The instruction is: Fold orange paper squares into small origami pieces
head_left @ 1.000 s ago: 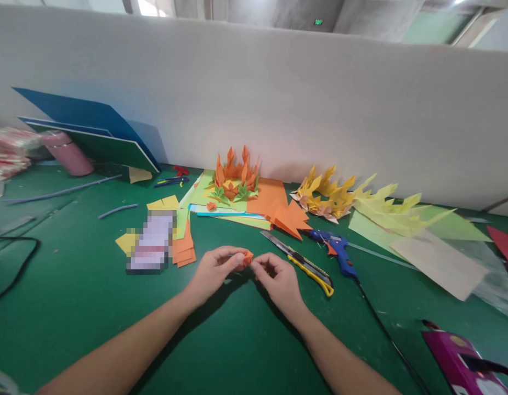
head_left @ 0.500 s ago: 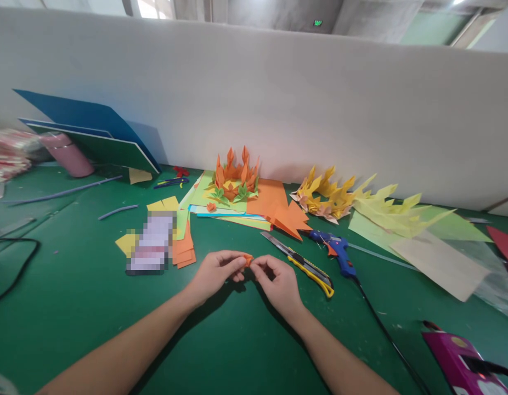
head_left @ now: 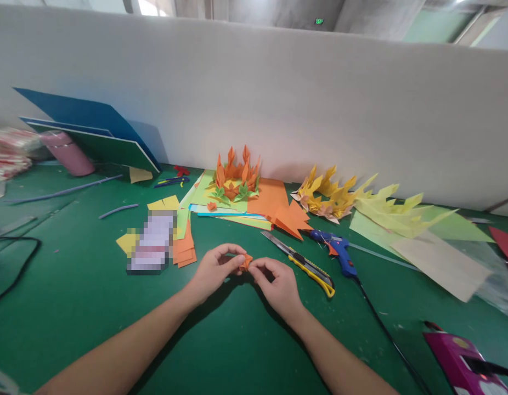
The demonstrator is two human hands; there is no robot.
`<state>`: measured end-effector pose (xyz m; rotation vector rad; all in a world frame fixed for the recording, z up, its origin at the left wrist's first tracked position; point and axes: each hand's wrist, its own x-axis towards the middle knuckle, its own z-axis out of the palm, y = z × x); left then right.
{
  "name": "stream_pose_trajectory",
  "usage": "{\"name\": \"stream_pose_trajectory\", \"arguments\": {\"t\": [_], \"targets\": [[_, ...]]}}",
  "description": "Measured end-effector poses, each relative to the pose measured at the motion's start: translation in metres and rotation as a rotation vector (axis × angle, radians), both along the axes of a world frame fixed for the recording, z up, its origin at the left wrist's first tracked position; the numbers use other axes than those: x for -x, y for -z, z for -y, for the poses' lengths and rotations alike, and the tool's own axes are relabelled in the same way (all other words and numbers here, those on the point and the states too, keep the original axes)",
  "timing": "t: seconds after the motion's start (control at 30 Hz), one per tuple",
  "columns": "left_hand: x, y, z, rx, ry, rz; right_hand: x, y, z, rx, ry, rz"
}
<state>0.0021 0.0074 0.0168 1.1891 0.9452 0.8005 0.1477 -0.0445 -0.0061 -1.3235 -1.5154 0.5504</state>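
Note:
Both hands meet just above the green table [head_left: 93, 307] and pinch one small folded orange paper piece [head_left: 246, 261] between their fingertips. My left hand [head_left: 216, 270] grips it from the left with thumb and fingers curled. My right hand [head_left: 276, 283] grips it from the right, fingers also curled. The piece is mostly covered by my fingers. A yellow-handled utility knife [head_left: 303, 264] lies just right of my right hand.
Orange folded-paper flowers [head_left: 234, 175] sit on coloured sheets at the back; yellow folded shapes [head_left: 340, 197] lie to their right. A blue glue gun [head_left: 338, 249] with a black cord lies beyond the knife. Orange squares [head_left: 184, 247], a pink bottle [head_left: 67, 153], boards and a magenta box [head_left: 463, 356] surround.
My hands stay in nearly the same spot. My fingers have shifted slightly on the orange piece, which has turned a little between them.

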Motion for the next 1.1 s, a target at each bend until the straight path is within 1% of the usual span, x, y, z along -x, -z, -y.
{"name": "stream_pose_trajectory", "arguments": {"t": [0.17, 0.23, 0.4, 0.53, 0.63, 0.7, 0.8, 0.9, 0.97, 1.1], "targets": [[0.0014, 0.0009, -0.001, -0.023, 0.087, -0.075, -0.003, 0.0002, -0.0018, 0.048, 0.039, -0.039], [0.0015, 0.0022, -0.0008, -0.05, 0.088, -0.088, -0.0037, 0.0002, -0.0029, 0.087, 0.033, -0.079], [0.001, 0.0068, 0.0014, -0.222, 0.042, -0.129, -0.0049, 0.0022, -0.006, 0.238, -0.057, -0.255], [0.0017, 0.0088, 0.0039, -0.35, 0.031, -0.166, -0.0047, 0.0029, -0.0072, 0.253, -0.067, -0.274], [0.0021, 0.0092, 0.0044, -0.373, 0.041, -0.198, -0.0027, 0.0022, -0.0059, 0.199, -0.031, -0.197], [0.0021, 0.0093, 0.0038, -0.351, 0.035, -0.222, -0.0011, 0.0019, -0.0043, 0.145, -0.001, -0.116], [0.0012, 0.0092, 0.002, -0.258, 0.029, -0.23, 0.0001, 0.0021, -0.0023, 0.083, 0.015, -0.008], [-0.0002, 0.0079, 0.0001, -0.139, 0.045, -0.183, -0.0002, 0.0026, -0.0013, 0.029, 0.019, 0.098], [-0.001, 0.0066, -0.0007, -0.059, 0.063, -0.142, -0.001, 0.0025, -0.0006, -0.05, 0.028, 0.208], [-0.0008, 0.0051, -0.0008, 0.067, 0.146, -0.085, -0.0038, 0.0002, 0.0025, -0.296, 0.013, 0.454]]}}
